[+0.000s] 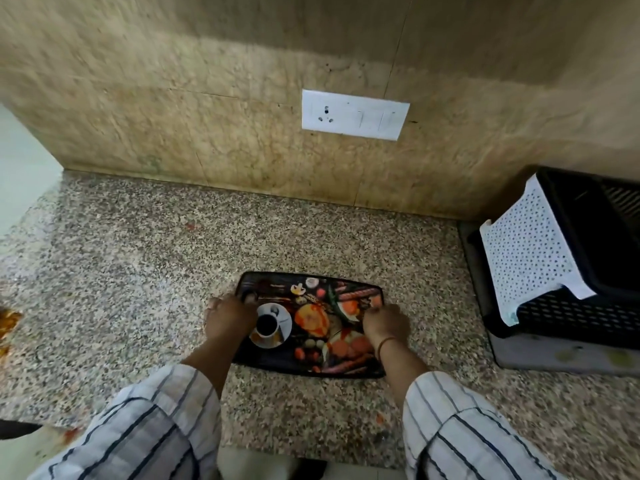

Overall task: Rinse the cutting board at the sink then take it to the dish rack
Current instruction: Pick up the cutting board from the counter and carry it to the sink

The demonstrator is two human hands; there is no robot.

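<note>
Two hands are sitting on the board (313,323) right now, one at each short end, so its long axis is running left to right straight across in front of the person. Biggest thing around is the counter (138,289), speckled granite, and the board is lying flat on it near the front edge. Next biggest is the rack (568,271) off to the right, black with a white perforated panel leaning in it, well apart from the board. No sink showing anywhere, so I can't say which way the rinse is going to be.

Left hand (230,318) is curling over the board's left end with fingers bent down at the edge. Right hand (386,322) is doing the same at the right end. Both look closed onto the edges, though whether the fingertips are actually hooking under is hidden, and the board isn't looking lifted yet.

Nothing is blocking a straight lift. Small stuff: a socket plate (355,115) on the wall behind, and some orange scraps (8,323) at the far left edge, well clear
</note>
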